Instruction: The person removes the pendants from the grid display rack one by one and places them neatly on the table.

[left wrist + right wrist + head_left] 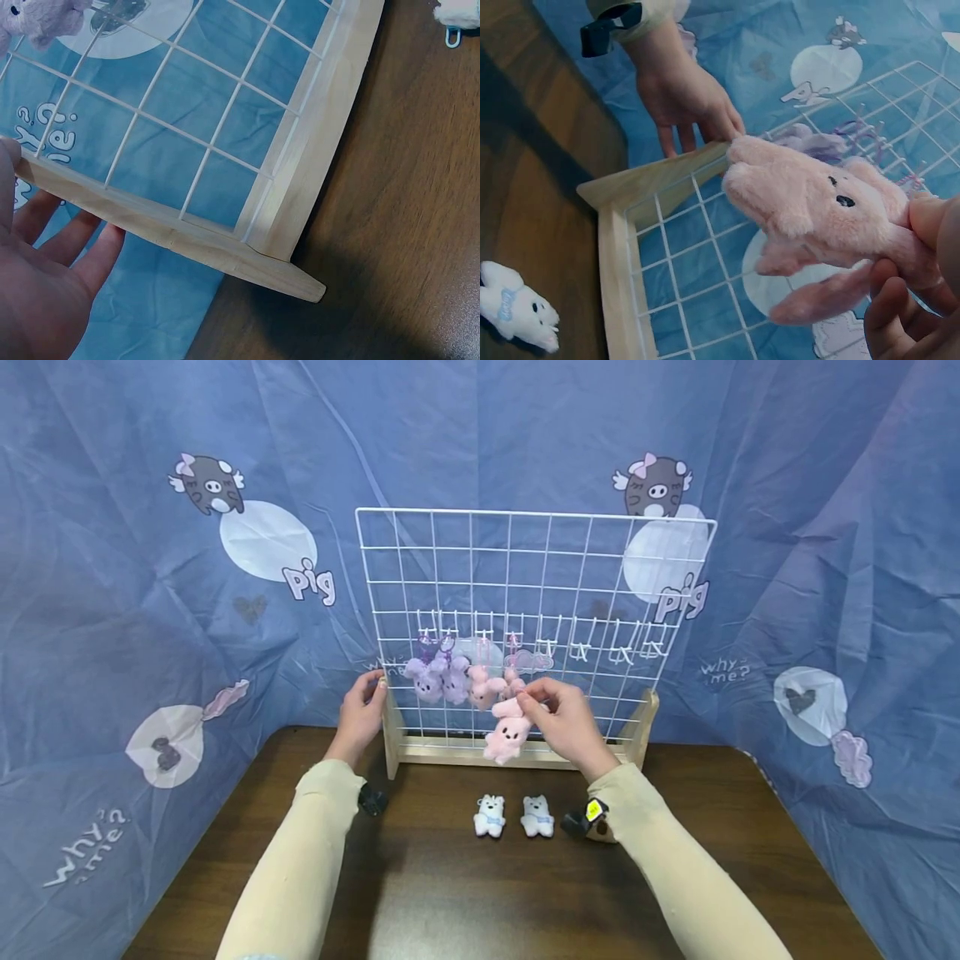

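Observation:
My right hand (564,718) pinches a pink plush bunny (507,737) by an ear, in front of the white wire grid rack (585,693). Up close in the right wrist view the bunny (817,199) lies tilted, its dark eyes showing. On the rack's left side, my left hand (362,714) grips the wooden upright (187,244), fingers behind it. Two purple plush charms (427,683) hang at the left of the hook row. Beside them hangs a pink plush charm (482,692), and another pink one (513,681) is partly hidden behind the held bunny.
Several white hooks (580,652) along the rack's right half carry nothing. Two white bear plushes (490,817) lie on the brown table (450,893) in front of the rack. A brownish plush (602,832) is mostly covered by my right wrist. Blue printed cloth (480,435) surrounds the table.

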{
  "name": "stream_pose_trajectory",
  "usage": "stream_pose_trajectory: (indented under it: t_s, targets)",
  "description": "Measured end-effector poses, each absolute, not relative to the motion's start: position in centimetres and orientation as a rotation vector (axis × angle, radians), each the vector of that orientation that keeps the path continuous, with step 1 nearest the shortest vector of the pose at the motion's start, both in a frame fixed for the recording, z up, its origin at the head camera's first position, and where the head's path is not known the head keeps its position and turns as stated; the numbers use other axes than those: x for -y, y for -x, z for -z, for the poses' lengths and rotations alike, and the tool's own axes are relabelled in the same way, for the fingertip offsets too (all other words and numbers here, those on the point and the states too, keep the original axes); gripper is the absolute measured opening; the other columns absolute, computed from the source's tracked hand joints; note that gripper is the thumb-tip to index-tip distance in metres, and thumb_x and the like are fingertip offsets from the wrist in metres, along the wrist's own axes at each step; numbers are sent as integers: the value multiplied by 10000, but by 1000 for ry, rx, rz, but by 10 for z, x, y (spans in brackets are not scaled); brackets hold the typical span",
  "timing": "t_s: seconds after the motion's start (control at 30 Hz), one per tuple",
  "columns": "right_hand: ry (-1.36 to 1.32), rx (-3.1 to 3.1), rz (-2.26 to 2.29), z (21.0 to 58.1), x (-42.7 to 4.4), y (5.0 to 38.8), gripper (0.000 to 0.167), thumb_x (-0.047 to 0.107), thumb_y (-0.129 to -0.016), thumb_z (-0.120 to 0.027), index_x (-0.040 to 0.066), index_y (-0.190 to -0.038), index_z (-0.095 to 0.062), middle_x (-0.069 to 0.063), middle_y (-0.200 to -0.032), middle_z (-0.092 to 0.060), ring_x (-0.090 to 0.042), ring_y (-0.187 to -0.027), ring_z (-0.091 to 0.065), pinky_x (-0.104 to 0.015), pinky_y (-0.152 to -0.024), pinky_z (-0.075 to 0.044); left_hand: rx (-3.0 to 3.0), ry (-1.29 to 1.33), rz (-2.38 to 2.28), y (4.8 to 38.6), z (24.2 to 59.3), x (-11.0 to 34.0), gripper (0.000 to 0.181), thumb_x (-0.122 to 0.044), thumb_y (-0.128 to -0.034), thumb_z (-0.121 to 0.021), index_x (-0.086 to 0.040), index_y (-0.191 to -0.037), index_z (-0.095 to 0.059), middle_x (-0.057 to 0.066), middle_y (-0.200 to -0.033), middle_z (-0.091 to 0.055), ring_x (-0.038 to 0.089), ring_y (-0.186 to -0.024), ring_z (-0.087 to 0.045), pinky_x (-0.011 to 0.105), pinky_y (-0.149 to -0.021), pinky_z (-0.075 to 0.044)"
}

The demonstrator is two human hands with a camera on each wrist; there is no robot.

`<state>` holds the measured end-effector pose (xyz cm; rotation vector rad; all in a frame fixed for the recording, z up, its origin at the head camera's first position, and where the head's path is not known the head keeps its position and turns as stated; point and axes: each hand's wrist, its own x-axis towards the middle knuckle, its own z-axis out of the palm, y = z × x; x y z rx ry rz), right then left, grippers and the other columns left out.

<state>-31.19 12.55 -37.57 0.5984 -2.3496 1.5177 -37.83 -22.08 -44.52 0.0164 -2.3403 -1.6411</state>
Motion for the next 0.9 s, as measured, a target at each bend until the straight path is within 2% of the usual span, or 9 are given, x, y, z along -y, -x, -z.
stream_pose_trajectory:
  t_s: [0.27, 0.63, 0.9]
  targets:
    - [-652, 2438, -1498, 390, -107, 312, 107, 121, -1010, -712, 34, -1008, -775, -82, -918, -751, -129, -723, -586, -221, -610, -490, 2349, -29, 1633, 377, 444, 220, 406, -294, -1122, -496, -115, -1484, -538, 256, -1488, -573, 396, -1402, -531, 559, -1112, -470]
    - [-714, 2539, -1403, 413, -84, 309, 112, 152, -1007, -717, 71, -1006, -794, -23, -918, -747, -119, -768, -575, -256, -676, -480, 2355, -27, 1644, 378, 445, 220, 412, -287, -1126, -489, -109, -1496, -526, 252, -1506, -556, 392, -1420, -514, 559, -1123, -461]
    - [-775, 2550, -1408, 429, -70, 311, 96, 139, -997, -726, 78, -990, -801, -17, -914, -758, -85, -713, -552, -232, -628, -467, 2350, -17, 1640, 377, 445, 220, 409, -285, -1125, -491, -106, -1491, -531, 254, -1507, -555, 394, -1421, -514, 562, -1120, -463]
